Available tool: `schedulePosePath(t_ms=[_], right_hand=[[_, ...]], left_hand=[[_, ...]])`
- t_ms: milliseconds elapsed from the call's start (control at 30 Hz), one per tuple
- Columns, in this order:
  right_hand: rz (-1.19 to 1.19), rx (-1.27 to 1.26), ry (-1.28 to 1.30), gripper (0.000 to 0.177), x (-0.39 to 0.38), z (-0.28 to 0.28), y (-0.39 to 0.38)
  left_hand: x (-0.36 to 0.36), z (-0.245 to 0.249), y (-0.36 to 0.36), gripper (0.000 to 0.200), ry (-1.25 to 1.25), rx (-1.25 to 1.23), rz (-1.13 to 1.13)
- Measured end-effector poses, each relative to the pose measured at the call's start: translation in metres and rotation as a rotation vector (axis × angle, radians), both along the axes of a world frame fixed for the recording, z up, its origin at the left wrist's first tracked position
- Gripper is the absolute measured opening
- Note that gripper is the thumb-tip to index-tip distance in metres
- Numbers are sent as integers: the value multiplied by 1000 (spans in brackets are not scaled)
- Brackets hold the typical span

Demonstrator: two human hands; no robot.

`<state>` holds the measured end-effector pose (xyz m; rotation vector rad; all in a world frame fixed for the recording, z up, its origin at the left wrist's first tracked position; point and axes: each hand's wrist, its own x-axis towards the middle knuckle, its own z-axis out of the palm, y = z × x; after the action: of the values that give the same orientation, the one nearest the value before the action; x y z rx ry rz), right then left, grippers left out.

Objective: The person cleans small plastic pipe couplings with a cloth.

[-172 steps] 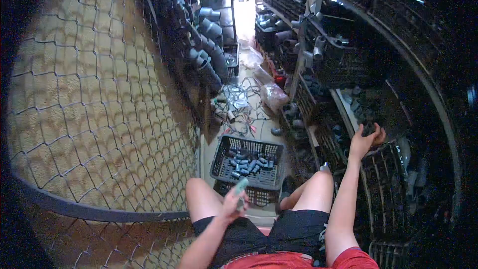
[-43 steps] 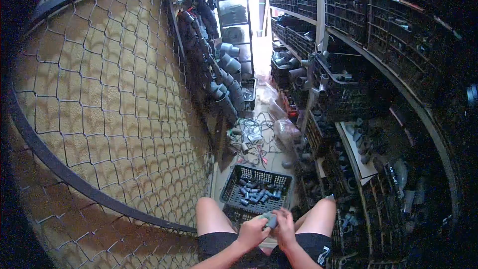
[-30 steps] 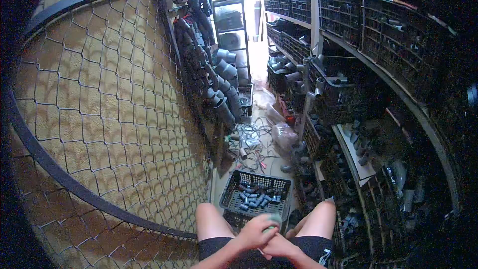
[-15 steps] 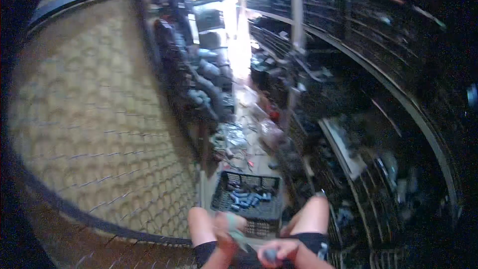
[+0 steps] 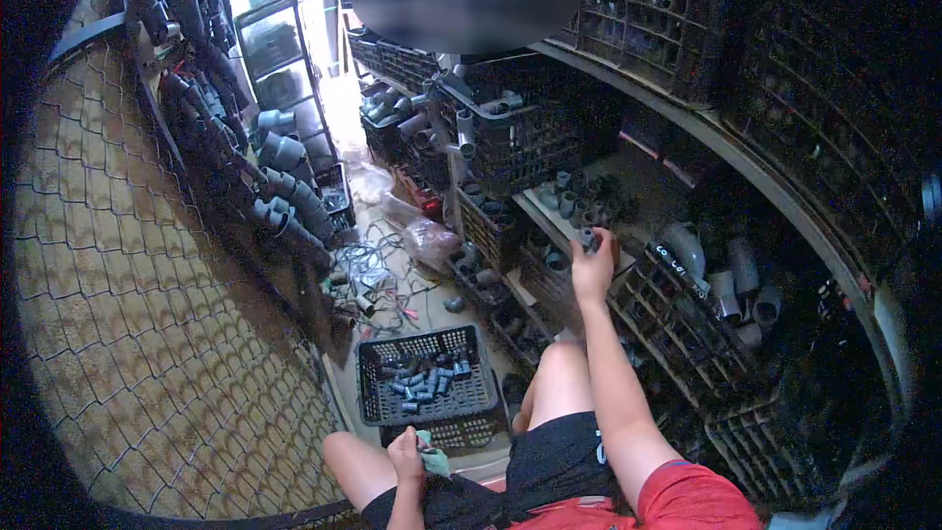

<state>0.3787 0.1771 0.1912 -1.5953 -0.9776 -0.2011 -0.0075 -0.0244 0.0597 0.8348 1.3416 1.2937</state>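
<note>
My right hand [image 5: 593, 273] reaches out to the right over the shelf, its fingers closed round a small grey pipe fitting [image 5: 588, 238]. Just beyond it, a group of grey pipe fittings [image 5: 567, 201] stands on the shelf. My left hand [image 5: 403, 453] rests low by my left knee, closed on a pale green cloth [image 5: 434, 461]. In front of my knees is a black plastic basket [image 5: 369, 373], with several short grey-blue pipe fittings [image 5: 420, 388] lying loose inside.
A wire mesh fence [image 5: 128, 285] runs along the left. Large grey pipe fittings [image 5: 285, 152] are stacked beyond it. Plastic bags [image 5: 429, 243] and wires lie on the aisle floor. Black crates [image 5: 677, 309] of fittings line the right side.
My right hand has moved from my lap out to the right-hand shelf with the grey fitting. My left hand stays low with the cloth. The view has swung right.
</note>
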Motion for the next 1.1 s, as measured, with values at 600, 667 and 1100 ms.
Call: schedulePosePath(t_ms=[600,667,1100], right_hand=[[-230,-31,-187,61,1,-9,8],[-197,69,-384,56,-11,-25,4],[1060,-778,-499,17,-178,-305,49]], left_hand=[[-6,-15,15,40,-60,-166,-19],[-26,-44,26,38,-185,-100,8],[-123,-85,215,54,-330,-267,363]])
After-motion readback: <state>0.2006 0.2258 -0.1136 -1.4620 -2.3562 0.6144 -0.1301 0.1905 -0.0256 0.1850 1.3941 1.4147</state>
